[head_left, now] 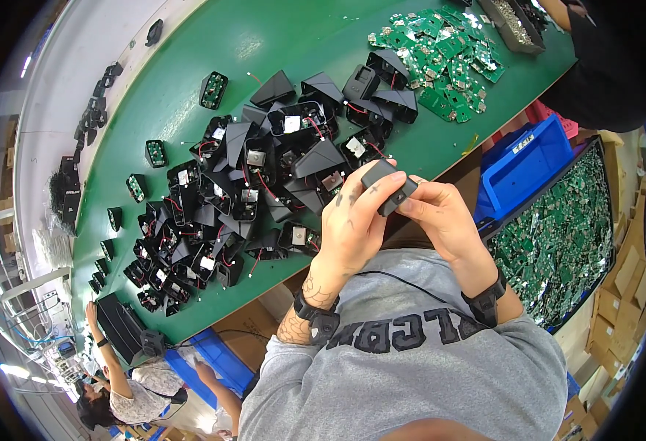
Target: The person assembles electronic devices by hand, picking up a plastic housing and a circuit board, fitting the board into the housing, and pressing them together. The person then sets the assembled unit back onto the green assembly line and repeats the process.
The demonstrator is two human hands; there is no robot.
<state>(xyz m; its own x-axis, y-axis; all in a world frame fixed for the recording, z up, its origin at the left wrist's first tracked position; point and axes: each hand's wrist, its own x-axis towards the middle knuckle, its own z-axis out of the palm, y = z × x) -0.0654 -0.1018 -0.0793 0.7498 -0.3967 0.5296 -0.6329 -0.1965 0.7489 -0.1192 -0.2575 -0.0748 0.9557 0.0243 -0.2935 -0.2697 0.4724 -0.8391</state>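
Black plastic housing (395, 195) is pinched by your left hand (352, 224) and right hand (444, 220), fingers curled close; slipping thumbs could drop it short of the green workbench (411, 143) ahead.

We see a black case (399, 195), black housings (320, 157) with red wires (315, 127), a green tabletop (286, 44), green circuit boards (448, 55), a blue bin (522, 173), our dark-lettered grey sweatshirt (411, 389) and dark forearm tattoos (320, 291)
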